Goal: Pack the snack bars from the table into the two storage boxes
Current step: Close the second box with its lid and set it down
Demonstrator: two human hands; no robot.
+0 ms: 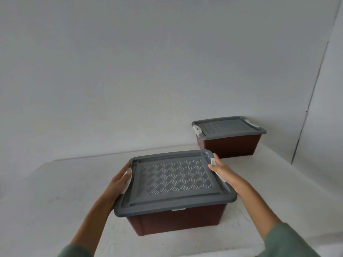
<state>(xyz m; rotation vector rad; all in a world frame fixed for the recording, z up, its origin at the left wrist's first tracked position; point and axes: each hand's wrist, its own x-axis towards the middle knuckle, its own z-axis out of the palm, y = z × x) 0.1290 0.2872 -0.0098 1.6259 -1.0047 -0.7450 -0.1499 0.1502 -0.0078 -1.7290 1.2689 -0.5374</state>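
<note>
A bare white wall (130, 71) and a white, faintly mottled table (55, 191) frame the scene; a vertical corner line runs down the right side.

At centre, the person's left hand (118, 184) lies flat against the left latch (128, 179), a white plastic clip, with the fingers straight along it and pressing inward. The right hand (221, 169) grips the right latch (213, 161), thumb hooked over the lid's edge and fingers down the outer side. Green sleeves (289, 242) cover both forearms at the bottom of the picture.

Between the hands sits the near storage box (176, 219), a rectangular tub of smooth, dark reddish-brown plastic whose walls taper toward the base. Its grey lid (172, 179) has rounded corners, a raised rim and a recessed panel moulded in a ribbed basket-weave pattern. The lid lies level on the tub, so what it holds cannot be seen.

The far storage box (230, 145), of the same make, stands well apart at the back right of the table, just beside the wall. Its far lid (228, 127) is also seated, with white far latches (197, 129) at both ends, hiding the contents.
</note>
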